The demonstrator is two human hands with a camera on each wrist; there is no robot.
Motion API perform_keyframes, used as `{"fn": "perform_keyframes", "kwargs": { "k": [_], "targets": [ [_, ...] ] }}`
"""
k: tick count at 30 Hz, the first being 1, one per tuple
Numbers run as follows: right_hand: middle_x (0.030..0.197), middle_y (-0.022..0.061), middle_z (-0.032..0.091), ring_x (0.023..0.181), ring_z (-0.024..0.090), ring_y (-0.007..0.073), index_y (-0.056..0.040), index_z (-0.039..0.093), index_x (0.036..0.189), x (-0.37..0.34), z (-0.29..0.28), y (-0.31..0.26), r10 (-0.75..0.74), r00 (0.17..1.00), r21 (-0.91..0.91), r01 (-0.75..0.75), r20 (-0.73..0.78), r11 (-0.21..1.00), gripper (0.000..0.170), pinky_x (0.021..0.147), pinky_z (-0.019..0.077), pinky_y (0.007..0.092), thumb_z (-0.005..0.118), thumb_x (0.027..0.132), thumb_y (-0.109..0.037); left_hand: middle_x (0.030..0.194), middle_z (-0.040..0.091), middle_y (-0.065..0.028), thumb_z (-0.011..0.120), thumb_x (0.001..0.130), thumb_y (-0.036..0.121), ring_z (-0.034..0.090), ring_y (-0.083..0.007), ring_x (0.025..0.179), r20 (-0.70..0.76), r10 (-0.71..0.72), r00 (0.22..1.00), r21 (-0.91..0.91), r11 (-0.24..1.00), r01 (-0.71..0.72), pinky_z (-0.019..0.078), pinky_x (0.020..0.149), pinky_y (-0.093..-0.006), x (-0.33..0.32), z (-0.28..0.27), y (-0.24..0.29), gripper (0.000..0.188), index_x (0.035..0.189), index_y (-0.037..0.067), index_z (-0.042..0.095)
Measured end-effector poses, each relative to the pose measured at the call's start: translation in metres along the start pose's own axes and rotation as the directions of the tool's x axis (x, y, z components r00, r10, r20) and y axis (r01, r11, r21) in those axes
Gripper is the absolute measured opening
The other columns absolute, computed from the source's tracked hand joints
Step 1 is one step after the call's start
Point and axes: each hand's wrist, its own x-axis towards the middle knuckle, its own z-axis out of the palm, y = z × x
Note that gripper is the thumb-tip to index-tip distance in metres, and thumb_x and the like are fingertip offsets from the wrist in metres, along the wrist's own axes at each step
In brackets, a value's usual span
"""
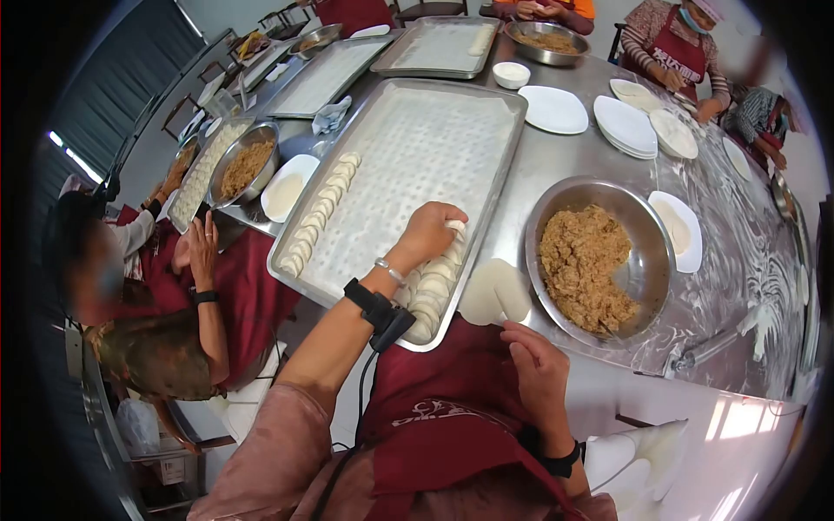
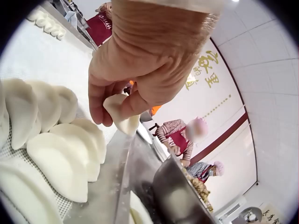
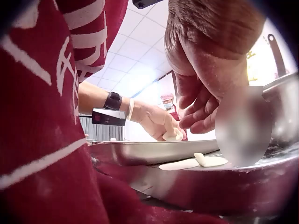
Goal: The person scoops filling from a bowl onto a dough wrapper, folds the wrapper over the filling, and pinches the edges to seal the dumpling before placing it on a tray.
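Observation:
My left hand (image 1: 432, 230) pinches a pale folded dumpling (image 2: 122, 116) between thumb and fingers, above the right-hand row of dumplings (image 1: 437, 282) in the large metal tray (image 1: 512, 156). Thin flat dough wrappers (image 1: 495, 293) lie beside the tray, one with a raised edge in the right wrist view. My right hand (image 1: 539, 369) is just in front of them, its fingers loosely bent with nothing visible in them; a blurred patch covers part of that hand's surroundings in the right wrist view. Right of the wrappers stands a steel bowl (image 1: 647, 278) with brown filling (image 1: 586, 269).
Another row of dumplings (image 1: 321, 208) lies along the tray's left side. White plates (image 1: 625, 126) and a plate with a wrapper (image 1: 686, 252) stand beyond the bowl, on the floured table (image 1: 721, 286). A neighbouring person (image 1: 165, 339) sits at the left; others sit across the table.

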Motion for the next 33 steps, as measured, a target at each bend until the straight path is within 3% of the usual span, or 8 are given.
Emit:
{"fn": "perform_keyframes", "kwargs": {
  "k": [6,10,16,18,21,27,30,33],
  "targets": [
    [0.109,0.0144,0.072,0.096,0.07,0.025,0.0005,0.071,0.1,-0.003,-0.01,-0.001,0.021,0.998,0.017,-0.02,-0.058,1.0,0.015,0.082,0.0553,0.0325,0.061,0.089,-0.003,0.098,0.071,-0.0155,0.06,0.076,-0.003,0.068,-0.0258,0.092,0.018,0.009,1.0,0.199,0.98,-0.013,0.052,0.086,-0.0331,0.013,0.014,-0.013,0.03,0.101,0.004,0.074],
    [0.109,0.0145,0.072,0.091,0.07,0.0245,0.0003,0.071,0.101,-0.003,-0.014,0.0,0.091,0.992,0.049,-0.087,-0.084,0.995,0.015,0.08,0.0554,0.0316,0.061,0.089,-0.003,0.1,0.07,-0.0144,0.061,0.077,-0.003,0.067,-0.0257,0.092,0.015,0.026,1.0,0.193,0.981,-0.028,0.0517,0.086,-0.033,0.015,0.019,-0.02,0.029,0.102,0.004,0.073],
    [0.105,0.015,0.072,0.09,0.071,0.0238,0.0006,0.071,0.102,-0.008,-0.013,0.033,0.1,0.985,-0.032,-0.106,-0.142,0.994,0.016,0.081,0.0545,0.0321,0.062,0.09,-0.006,0.096,0.066,-0.0129,0.062,0.078,-0.003,0.063,-0.0268,0.094,0.008,0.128,0.992,0.214,0.968,-0.127,0.05,0.087,-0.034,0.011,0.018,-0.024,0.028,0.102,0.006,0.074],
    [0.104,0.015,0.072,0.09,0.071,0.0235,0.0005,0.071,0.102,-0.009,-0.012,0.038,0.105,0.982,-0.043,-0.113,-0.16,0.993,0.017,0.082,0.0543,0.0321,0.062,0.09,-0.006,0.094,0.065,-0.0133,0.062,0.078,-0.003,0.062,-0.0299,0.094,0.011,0.272,0.962,0.39,0.885,-0.255,0.0493,0.088,-0.0367,0.009,0.018,-0.022,0.029,0.103,0.007,0.074],
    [0.102,0.0148,0.073,0.09,0.071,0.0236,0.0002,0.071,0.102,-0.006,-0.013,0.04,0.137,0.972,-0.054,-0.149,-0.19,0.987,0.017,0.082,0.054,0.0318,0.063,0.089,-0.006,0.094,0.064,-0.0135,0.061,0.078,-0.003,0.06,-0.0323,0.095,0.004,0.257,0.966,0.372,0.897,-0.24,0.0487,0.088,-0.0383,0.014,0.023,-0.031,0.03,0.103,0.008,0.074],
    [0.099,0.0153,0.073,0.09,0.071,0.024,-0.0007,0.072,0.103,-0.004,-0.011,0.046,0.099,0.962,-0.062,-0.118,-0.255,0.991,0.018,0.081,0.054,0.0326,0.064,0.088,-0.007,0.091,0.064,-0.0135,0.06,0.077,-0.004,0.06,-0.0318,0.095,0.016,0.292,0.956,0.364,0.889,-0.278,0.0488,0.086,-0.0373,0.014,0.025,-0.032,0.03,0.101,0.008,0.074],
    [0.098,0.016,0.072,0.088,0.07,0.0283,-0.0017,0.072,0.101,0.001,-0.005,0.056,0.04,0.947,-0.179,-0.101,-0.318,0.979,0.018,0.08,0.0543,0.0353,0.066,0.086,-0.009,0.092,0.063,-0.013,0.059,0.078,-0.005,0.059,-0.0319,0.094,0.065,0.291,0.954,0.45,0.845,-0.288,0.0489,0.084,-0.0375,0.008,0.024,-0.02,0.031,0.102,0.008,0.074],
    [0.1,0.0168,0.072,0.09,0.069,0.0327,-0.0028,0.07,0.106,0.013,0.006,0.061,-0.163,0.948,-0.387,0.047,-0.273,0.921,0.025,0.081,0.0538,0.0391,0.072,0.081,-0.01,0.094,0.061,-0.0123,0.058,0.078,-0.006,0.058,-0.0314,0.093,0.096,0.281,0.955,0.477,0.829,-0.292,0.0487,0.082,-0.038,0.003,0.023,-0.012,0.034,0.106,0.007,0.072]
  ]
}}
